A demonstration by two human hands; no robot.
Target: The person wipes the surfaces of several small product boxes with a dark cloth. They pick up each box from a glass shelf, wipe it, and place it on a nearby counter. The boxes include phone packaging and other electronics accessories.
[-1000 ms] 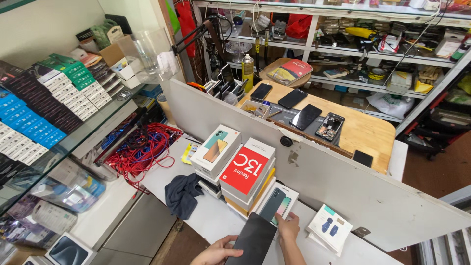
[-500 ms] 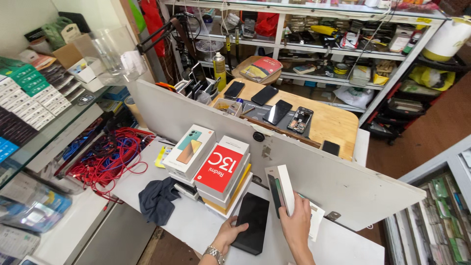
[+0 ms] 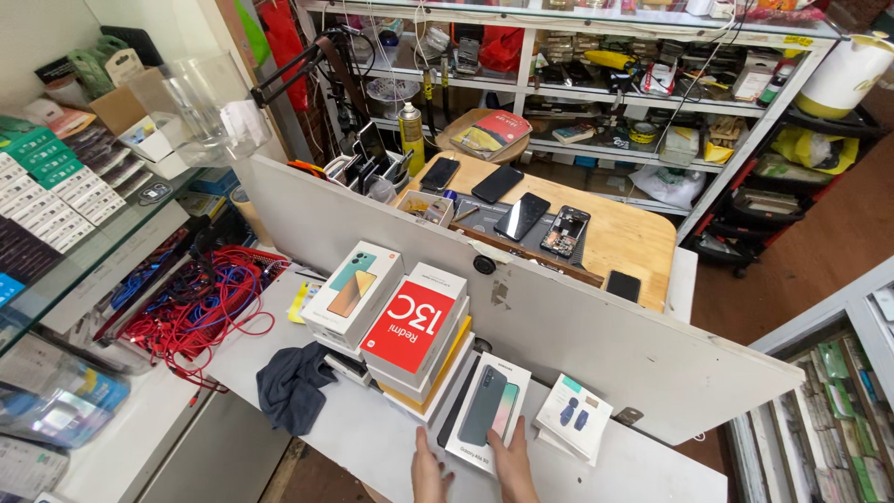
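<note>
White box: a phone box (image 3: 487, 411) with a dark phone pictured on its lid lies flat on the white counter (image 3: 372, 447), just right of the stack of boxes (image 3: 414, 331), over a black slab.
Black slab: only its edge (image 3: 453, 410) shows along the box's left side; I cannot tell what it is.
My left hand (image 3: 428, 473): fingers flat at the box's near left corner, touching it and not closed round it.
My right hand (image 3: 514, 466): fingers spread narrow on the box's near edge, pressing the lid, holding nothing else.
Doing it well: I judge that both palms should stay low and push evenly, so the box sits square on the slab and clear of the stack.
Stack of boxes: the top one is red and white, with a second white box (image 3: 354, 293) on its left.
Small box: a white one (image 3: 573, 417) with two blue shapes lies just right of the phone box.
Cloth: a dark rag (image 3: 293, 384) left of the stack.
Board: a tilted white panel (image 3: 559, 326) behind the stack.
</note>
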